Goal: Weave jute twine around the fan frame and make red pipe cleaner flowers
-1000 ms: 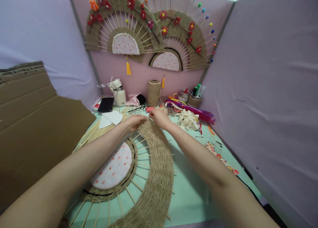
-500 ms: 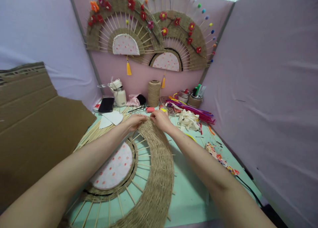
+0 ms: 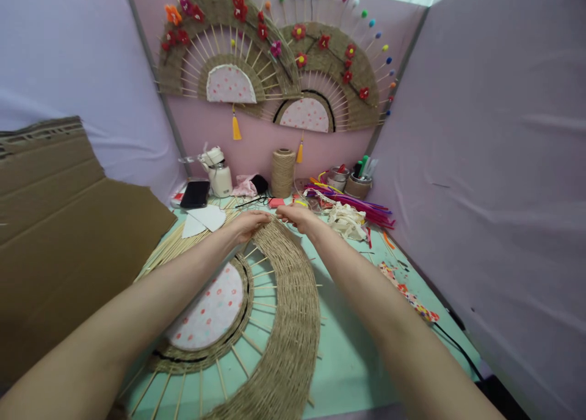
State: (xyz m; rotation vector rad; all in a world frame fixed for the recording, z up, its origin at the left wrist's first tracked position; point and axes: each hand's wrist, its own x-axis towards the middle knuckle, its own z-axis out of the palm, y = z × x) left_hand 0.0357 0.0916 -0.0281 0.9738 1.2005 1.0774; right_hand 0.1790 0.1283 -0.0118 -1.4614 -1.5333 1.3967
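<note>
A large fan of woven twine (image 3: 297, 298) on thin sticks lies on the pale green table, with a dotted half-round panel (image 3: 211, 307) at its centre. My left hand (image 3: 251, 223) is closed on the far end of the woven band, at its edge. Just to the right, my right hand (image 3: 295, 215) has its fingers pinched together a little off the band's tip. A thin strand of twine seems to run from there toward the twine spool (image 3: 283, 173), though what sits between the fingertips is too small to see well.
Loose sticks (image 3: 169, 246), white paper pieces (image 3: 204, 220) and a phone (image 3: 195, 195) lie at the left. Cardboard (image 3: 68, 255) leans there too. Pipe cleaners (image 3: 366, 206), cream fabric strips (image 3: 347, 220) and pen pots (image 3: 358, 185) stand at the right. Finished fans (image 3: 229, 41) hang behind.
My right hand has drawn slightly to the right, away from the tip of the band, and turned a little. My left hand has stayed on the band's end.
</note>
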